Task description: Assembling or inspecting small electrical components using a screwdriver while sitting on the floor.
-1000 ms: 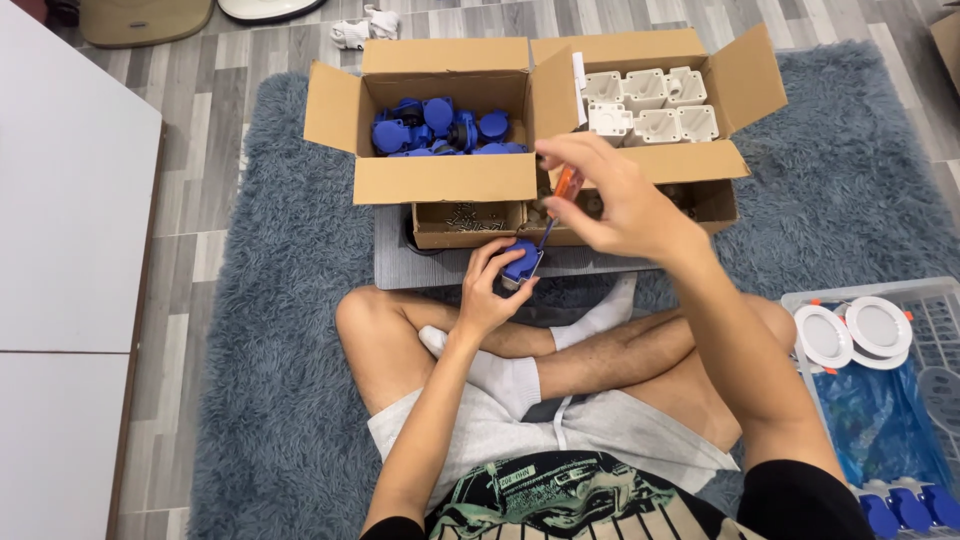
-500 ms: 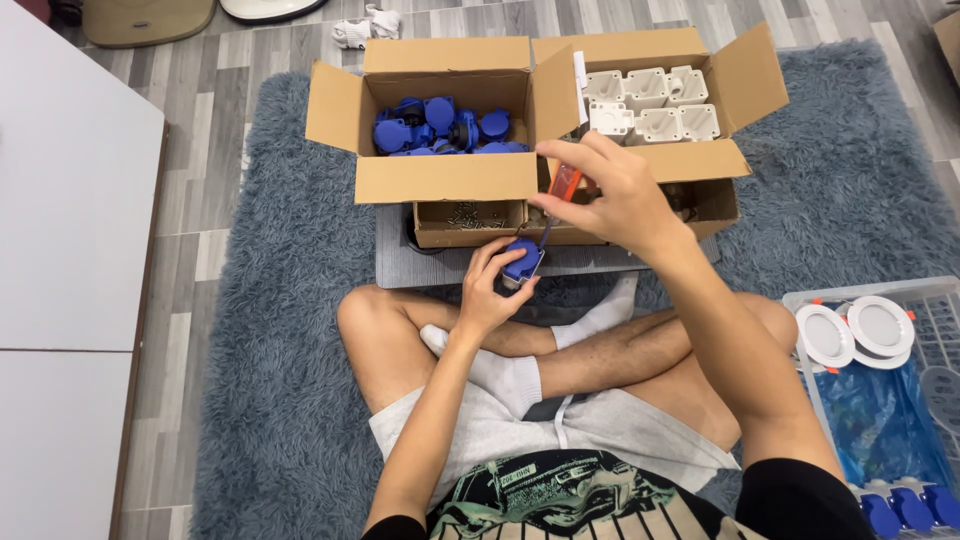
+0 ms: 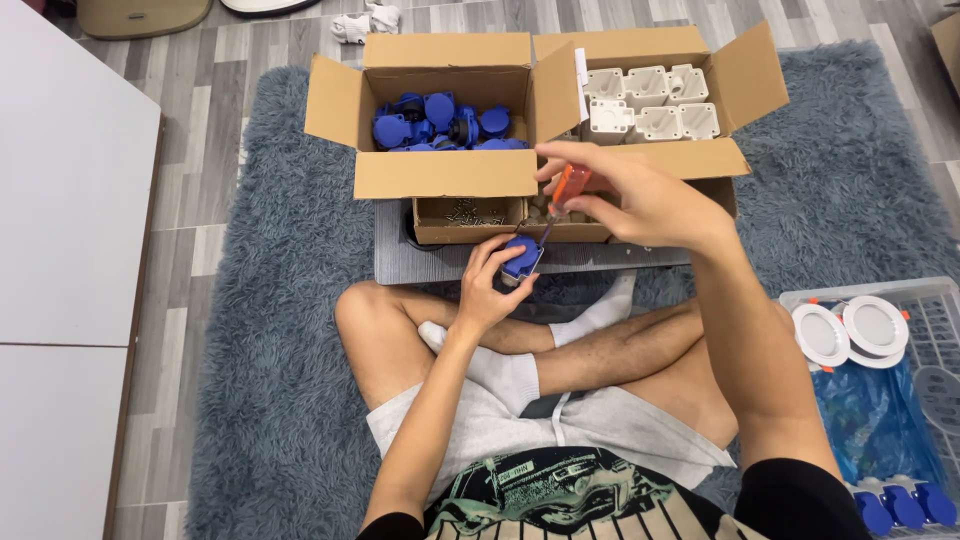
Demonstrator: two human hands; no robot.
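Driving a screw: right hand (image 3: 640,200) grips the orange-handled screwdriver (image 3: 562,198), tip in the blue part (image 3: 521,258) clasped by left hand (image 3: 490,290); next, steady turning seems needed.

Blue plug (image 3: 521,257), orange-handled screwdriver (image 3: 566,190), shaggy grey-blue rug (image 3: 270,330), brown cardboard boxes (image 3: 445,175).

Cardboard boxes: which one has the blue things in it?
The open cardboard box on the left holds blue plastic parts; the open cardboard box beside it holds white plastic parts.
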